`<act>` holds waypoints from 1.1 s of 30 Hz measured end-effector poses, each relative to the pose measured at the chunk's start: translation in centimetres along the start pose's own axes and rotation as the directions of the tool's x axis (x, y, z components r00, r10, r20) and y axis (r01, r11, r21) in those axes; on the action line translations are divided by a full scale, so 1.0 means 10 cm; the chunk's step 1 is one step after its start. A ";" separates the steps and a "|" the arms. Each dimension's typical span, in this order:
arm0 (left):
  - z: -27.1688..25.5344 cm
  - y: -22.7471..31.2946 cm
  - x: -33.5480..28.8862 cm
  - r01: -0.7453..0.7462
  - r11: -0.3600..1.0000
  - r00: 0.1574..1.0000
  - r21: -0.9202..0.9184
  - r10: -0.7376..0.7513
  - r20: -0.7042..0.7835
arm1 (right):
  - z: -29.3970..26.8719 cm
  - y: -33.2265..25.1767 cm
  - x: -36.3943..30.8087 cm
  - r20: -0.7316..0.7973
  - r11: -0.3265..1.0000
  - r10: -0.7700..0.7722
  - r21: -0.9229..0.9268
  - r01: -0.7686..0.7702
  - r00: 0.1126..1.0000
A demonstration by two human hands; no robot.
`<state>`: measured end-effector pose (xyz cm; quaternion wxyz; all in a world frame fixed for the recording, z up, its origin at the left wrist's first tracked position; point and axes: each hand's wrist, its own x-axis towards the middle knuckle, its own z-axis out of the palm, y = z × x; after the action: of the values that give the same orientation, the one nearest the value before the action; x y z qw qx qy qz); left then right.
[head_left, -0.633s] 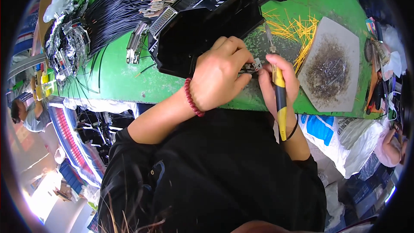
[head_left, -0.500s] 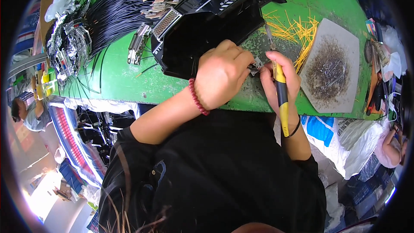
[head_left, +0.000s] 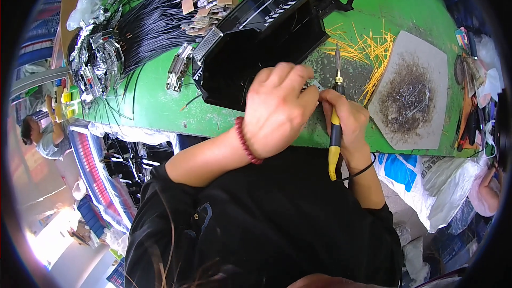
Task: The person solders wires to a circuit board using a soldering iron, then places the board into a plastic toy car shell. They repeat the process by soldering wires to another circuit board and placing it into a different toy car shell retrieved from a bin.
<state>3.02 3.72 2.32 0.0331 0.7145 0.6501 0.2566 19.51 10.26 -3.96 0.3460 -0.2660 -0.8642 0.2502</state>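
On the green table (head_left: 165, 112), black wires (head_left: 154, 37) lie left of the left hand (head_left: 280, 108), a black shell (head_left: 253, 56) just beyond it. That hand curls over a small, mostly hidden part (head_left: 315, 83); its grip cannot be told. The right hand (head_left: 348, 120) grasps a soldering iron (head_left: 335, 140), yellow wires (head_left: 380, 54) beyond it.

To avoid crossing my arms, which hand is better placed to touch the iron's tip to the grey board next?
The right hand, I'd say: it holds the yellow-and-black soldering iron, and the grey board lies on its side. The left hand is farther off, near the black plastic shell.
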 end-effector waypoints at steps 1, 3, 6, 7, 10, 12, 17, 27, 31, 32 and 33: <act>-0.10 0.01 0.03 0.023 0.999 0.999 -0.028 -0.024 -0.046 | -0.01 0.00 -0.01 0.013 1.000 -0.003 -0.006 0.003 1.000; -0.14 -0.03 0.08 0.131 0.983 0.991 0.126 -0.129 -0.021 | -0.01 0.01 -0.01 0.028 1.000 -0.005 -0.012 0.005 1.000; 0.00 -0.09 0.11 0.194 0.946 0.961 0.258 -0.236 0.141 | -0.02 0.00 -0.02 0.018 0.999 -0.023 -0.044 0.024 1.000; 0.06 -0.11 0.11 0.192 0.949 0.975 0.250 -0.213 0.061 | -0.03 -0.01 -0.01 0.047 0.998 -0.009 -0.058 0.012 0.999; 0.03 -0.15 0.09 0.192 0.976 0.981 -0.098 -0.194 -0.005 | 0.01 0.00 -0.02 0.046 0.999 0.002 -0.038 -0.001 0.999; -0.07 -0.14 0.14 0.201 0.842 0.973 -0.501 -0.230 0.004 | 0.03 0.02 -0.02 0.018 1.000 0.000 -0.002 0.000 1.000; -0.28 -0.07 0.13 0.124 0.722 0.988 -0.680 -0.154 0.016 | 0.05 0.02 0.00 -0.058 0.998 0.039 0.050 -0.036 0.998; -0.11 -0.13 -0.03 -0.186 0.962 0.982 -0.201 0.190 0.003 | 0.01 0.00 0.07 0.019 0.980 0.137 0.147 -0.138 0.990; 0.05 -0.22 -0.13 -0.271 0.950 0.945 -0.158 0.293 0.143 | 0.03 -0.02 0.08 0.002 0.959 0.158 0.239 -0.154 0.987; 0.07 -0.22 -0.14 -0.222 0.968 0.963 -0.114 0.236 0.128 | -0.01 -0.03 0.07 0.000 0.950 0.162 0.270 -0.156 0.987; 0.09 -0.23 -0.15 -0.170 0.983 0.978 -0.069 0.177 0.109 | -0.02 -0.02 0.01 -0.047 0.918 0.191 0.363 -0.161 0.980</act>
<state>1.24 2.91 0.21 0.0689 0.7808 0.5744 0.2359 19.52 10.19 -3.72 0.3997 -0.2855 -0.7619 0.4222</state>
